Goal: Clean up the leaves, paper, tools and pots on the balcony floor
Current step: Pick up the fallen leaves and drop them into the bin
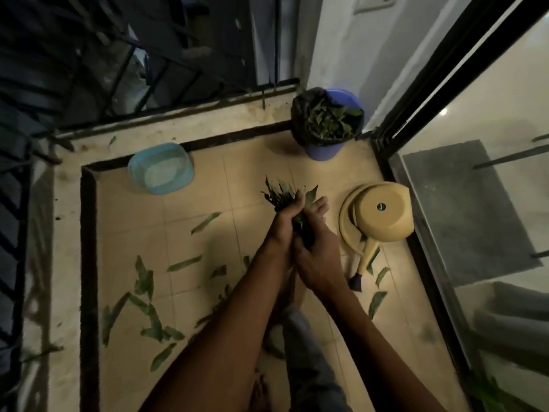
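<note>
A bunch of green leaves (280,193) is held between both my hands above the middle of the tiled floor. My left hand (283,224) grips the bunch from the left, fingers curled round it. My right hand (316,248) clasps it from the right and below. Several loose leaves (148,319) lie scattered on the floor to the left, and a few more leaves (377,301) lie to the right. A blue bin (326,121) lined with a black bag stands in the far corner, holding leaves.
An upturned yellow pot (383,212) lies on its saucer at the right, with a small hand tool (361,272) beside it. A light blue tray (160,168) sits at the far left. A railing (118,69) bounds the far side, a glass sliding door (475,173) the right.
</note>
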